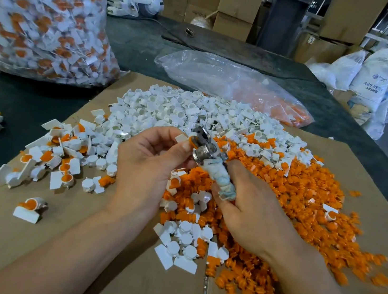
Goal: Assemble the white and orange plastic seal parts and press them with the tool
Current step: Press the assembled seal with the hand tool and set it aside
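My left hand (147, 162) pinches a white seal body with an orange insert (187, 139) between thumb and fingers. My right hand (252, 205) grips the cloth-wrapped handle of a metal pressing tool (208, 155), and the tool's jaws sit against the seal. A heap of white seal parts (180, 110) lies behind my hands. An orange pile of inserts (294, 186) spreads to the right and front. Several assembled white-and-orange seals (61, 160) lie loose to the left.
Brown cardboard sheet (25, 242) covers the dark table (239, 51). A large clear bag of assembled seals (39, 15) stands at the back left. A flatter bag of orange parts (234, 82) lies behind the heaps. Cartons and white sacks (377, 78) stand beyond the table.
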Tool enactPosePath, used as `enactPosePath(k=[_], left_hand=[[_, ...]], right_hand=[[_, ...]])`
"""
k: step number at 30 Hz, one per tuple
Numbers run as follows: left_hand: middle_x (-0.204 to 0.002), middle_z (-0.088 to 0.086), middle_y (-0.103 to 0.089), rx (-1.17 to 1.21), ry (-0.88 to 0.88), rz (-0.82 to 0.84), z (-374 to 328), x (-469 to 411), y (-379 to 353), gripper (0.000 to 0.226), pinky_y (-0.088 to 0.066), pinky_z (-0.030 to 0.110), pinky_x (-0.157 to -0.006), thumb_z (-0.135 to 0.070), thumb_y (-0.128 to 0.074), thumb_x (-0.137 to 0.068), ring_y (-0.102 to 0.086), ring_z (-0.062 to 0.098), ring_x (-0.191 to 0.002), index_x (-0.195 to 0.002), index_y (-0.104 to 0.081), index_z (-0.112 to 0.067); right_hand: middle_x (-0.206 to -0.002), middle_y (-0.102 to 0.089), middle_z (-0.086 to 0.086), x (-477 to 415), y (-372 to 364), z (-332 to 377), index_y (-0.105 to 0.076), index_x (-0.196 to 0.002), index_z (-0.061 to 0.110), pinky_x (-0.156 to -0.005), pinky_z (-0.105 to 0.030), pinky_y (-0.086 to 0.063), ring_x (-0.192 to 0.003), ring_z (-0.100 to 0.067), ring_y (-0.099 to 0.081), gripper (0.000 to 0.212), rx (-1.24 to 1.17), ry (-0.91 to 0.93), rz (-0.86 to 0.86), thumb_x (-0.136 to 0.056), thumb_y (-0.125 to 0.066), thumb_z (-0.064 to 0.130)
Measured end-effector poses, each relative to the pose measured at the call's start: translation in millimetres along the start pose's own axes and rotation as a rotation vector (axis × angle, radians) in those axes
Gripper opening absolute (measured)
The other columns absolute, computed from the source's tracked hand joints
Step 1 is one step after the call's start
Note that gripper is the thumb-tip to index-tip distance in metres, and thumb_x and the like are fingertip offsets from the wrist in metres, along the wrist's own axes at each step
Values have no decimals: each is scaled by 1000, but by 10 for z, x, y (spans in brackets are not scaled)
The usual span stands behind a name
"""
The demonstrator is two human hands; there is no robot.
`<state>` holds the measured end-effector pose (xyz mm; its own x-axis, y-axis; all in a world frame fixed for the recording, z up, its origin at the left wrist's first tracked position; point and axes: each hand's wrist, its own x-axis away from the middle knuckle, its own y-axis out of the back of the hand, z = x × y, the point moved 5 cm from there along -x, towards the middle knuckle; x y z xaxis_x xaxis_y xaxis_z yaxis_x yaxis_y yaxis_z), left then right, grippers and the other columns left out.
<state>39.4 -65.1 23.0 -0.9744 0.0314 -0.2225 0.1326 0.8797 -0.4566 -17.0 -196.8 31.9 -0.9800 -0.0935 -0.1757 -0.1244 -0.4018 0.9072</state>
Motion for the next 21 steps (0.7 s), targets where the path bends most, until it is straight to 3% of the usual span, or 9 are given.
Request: enactPosePath(k=[3,13,16,21], left_hand=[[-60,-3,-66,17,10,2,1,6,0,6,-52,18,-51,-10,-66,-61,-61,8,-53,-66,-66,-13],[-57,-5,-65,-9,-7,-22,-44,7,-3,10,-51,17,-51,-12,-65,-60,-60,6,-50,-70,-62,-9],[-57,-5,-65,4,-12,-20,-47,6,-3,9,-51,17,-50,-11,-64,-61,-60,7,-51,-69,-62,-9],[-58,-4,-65,11,1,-32,-40,3,-9,9,-51,17,-50,-10,-65,-61,-60,7,-52,-69,-63,-10]], right_hand=[[-68,-38,12,4,4,-7,-32,-87,28,-56,-17,-33,-57,-4,-38,21,-7,-2,3,-90,-52,22],[-63,-43,6,-29,-39,45,-34,-93,22,-43,-25,-29,-49,-9,-39,18,-48,-14,45,-91,-52,18],[-62,-43,7,-39,-44,57,-35,-95,21,-41,-21,-26,-47,-8,-39,18,-34,-10,40,-91,-52,18],[-60,-42,7,-39,-41,57,-34,-93,20,-43,-24,-34,-45,-9,-38,19,-35,-5,39,-90,-52,15]])
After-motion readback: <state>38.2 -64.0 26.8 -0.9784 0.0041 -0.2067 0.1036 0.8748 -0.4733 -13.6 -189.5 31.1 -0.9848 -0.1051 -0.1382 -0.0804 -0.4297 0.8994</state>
